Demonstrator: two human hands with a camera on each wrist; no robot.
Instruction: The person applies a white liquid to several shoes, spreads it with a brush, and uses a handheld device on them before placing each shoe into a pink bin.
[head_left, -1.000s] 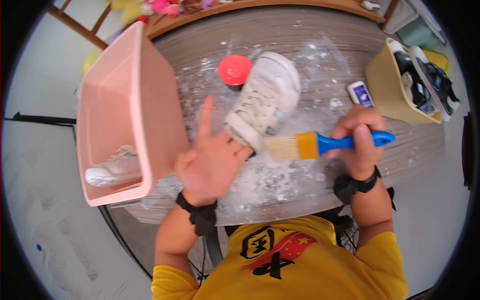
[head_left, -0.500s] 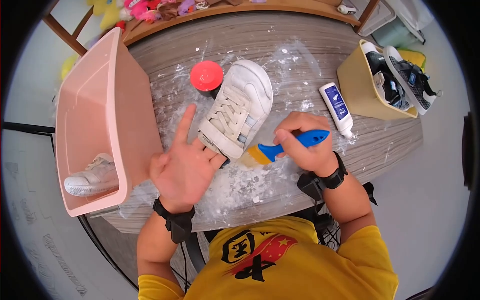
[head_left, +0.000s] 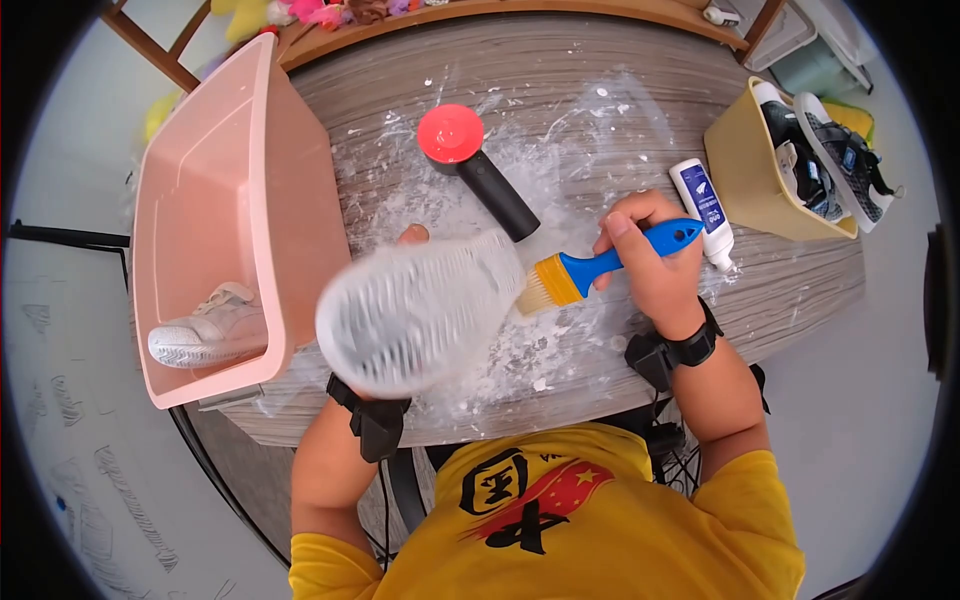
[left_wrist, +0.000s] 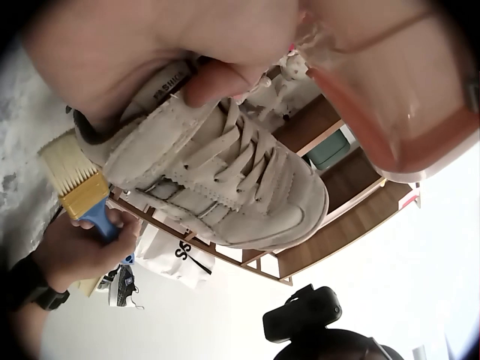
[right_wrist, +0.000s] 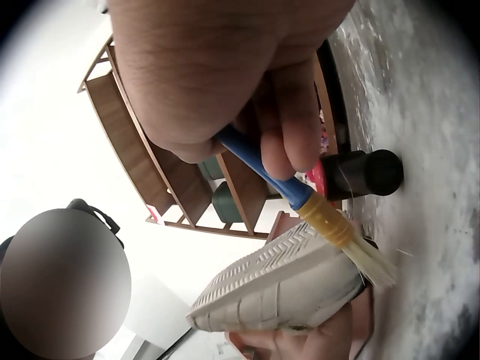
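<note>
In the head view, the white shoe (head_left: 420, 310) was sole-up right of the pink bin (head_left: 302, 170); in the left wrist's, the left hand (left_wrist: 169, 52) gripped its opening; in the right's, the right hand (right_wrist: 225, 82) pinched a brush (right_wrist: 327, 220).

white-streaked table (head_left: 560, 75), pink bin (head_left: 300, 190), tool (head_left: 488, 184), bottle (head_left: 704, 212), yellow bin (head_left: 745, 160)

- Table (head_left: 800, 285): grey wood-grain top, white smears across the middle.
- Shelving (right_wrist: 131, 135): brown wood, open, beyond the table's far edge.
- Surface (head_left: 60, 420), left: pale, dark-marked; wall or floor unclear.
- Background (left_wrist: 187, 322): white, brightly lit.
</note>
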